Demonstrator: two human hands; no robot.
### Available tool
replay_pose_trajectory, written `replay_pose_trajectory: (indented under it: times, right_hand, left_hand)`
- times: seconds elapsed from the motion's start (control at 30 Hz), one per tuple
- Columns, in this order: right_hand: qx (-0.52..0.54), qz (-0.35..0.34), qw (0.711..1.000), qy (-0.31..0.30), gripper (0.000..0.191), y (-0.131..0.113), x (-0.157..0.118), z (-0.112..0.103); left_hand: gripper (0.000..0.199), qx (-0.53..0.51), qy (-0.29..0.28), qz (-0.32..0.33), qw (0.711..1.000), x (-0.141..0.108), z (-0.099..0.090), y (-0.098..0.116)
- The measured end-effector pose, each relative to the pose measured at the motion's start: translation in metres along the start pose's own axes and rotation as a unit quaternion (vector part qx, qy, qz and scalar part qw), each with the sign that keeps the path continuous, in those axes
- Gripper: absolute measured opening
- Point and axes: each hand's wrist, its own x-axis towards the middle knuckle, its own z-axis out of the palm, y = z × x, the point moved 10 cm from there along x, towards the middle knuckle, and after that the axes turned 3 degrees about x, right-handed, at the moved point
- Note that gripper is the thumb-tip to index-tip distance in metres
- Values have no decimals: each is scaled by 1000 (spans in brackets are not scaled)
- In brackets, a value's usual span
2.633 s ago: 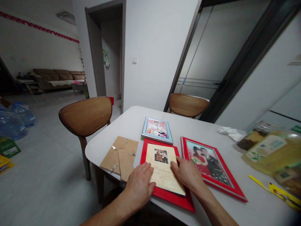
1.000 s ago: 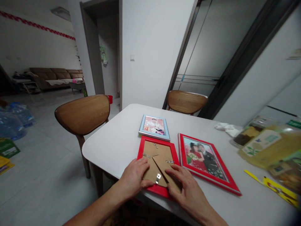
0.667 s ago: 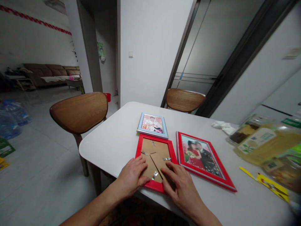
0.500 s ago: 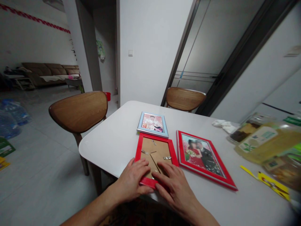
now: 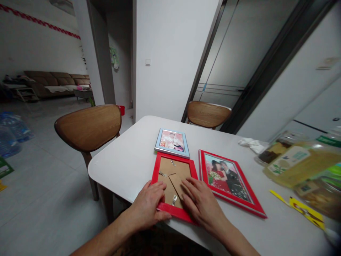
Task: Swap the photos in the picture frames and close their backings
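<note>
A red frame [image 5: 175, 212] lies face down at the table's near edge, its brown backing board [image 5: 170, 185] showing with small metal clips. My left hand [image 5: 150, 201] grips the frame's lower left corner, thumb along the near edge and fingers over the left side. Over the right side rests my right hand [image 5: 201, 201], fingers apart on the backing and holding nothing; it hides the right clip. Beyond is a light blue frame [image 5: 187, 145] with a photo, face up. To the right lies a larger red frame [image 5: 234, 201] with a couple's photo.
The white table [image 5: 119, 160] has a crumpled tissue [image 5: 252, 144], a large bottle of yellow liquid [image 5: 295, 163], clear food containers [image 5: 319, 195] and a yellow item [image 5: 306, 213] on its right. Wooden chairs stand at the left [image 5: 89, 126] and far side [image 5: 209, 114].
My right hand has moved right and slightly up from the lower clip, which now shows, and covers the right clip. My left hand stays at the frame's corner. The view has shifted slightly.
</note>
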Motion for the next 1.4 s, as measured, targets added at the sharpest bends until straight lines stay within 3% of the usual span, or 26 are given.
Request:
replay_pose_trajectory:
  times: [0.13,0.5,0.67,0.87,1.03,1.27,1.4]
  right_hand:
    - [-67,90,994,-7,32,27,13,0]
    - [-61,91,994,-16,30,30,15,3]
    - [-10,62,998,1,29,8,30,6]
    - [56,-1,998,-41,25,-31,70,29]
    - [54,35,998,-27,26,-20,84,41]
    - [51,7,998,-44,30,-28,80,47]
    - [48,42,997,-34,27,-8,83,42]
  left_hand:
    - [33,7,-6,-8,1000,1,1,-1]
    - [32,3,5,-9,1000,-1,3,-2]
    - [33,-3,18,1,1000,0,4,-3]
    - [34,-6,26,-1,1000,2,-3,1]
    - [34,-11,34,-7,999,2,-5,1]
    - [34,-18,30,-17,999,2,-4,-1]
    - [34,-11,20,-10,1000,1,2,-3]
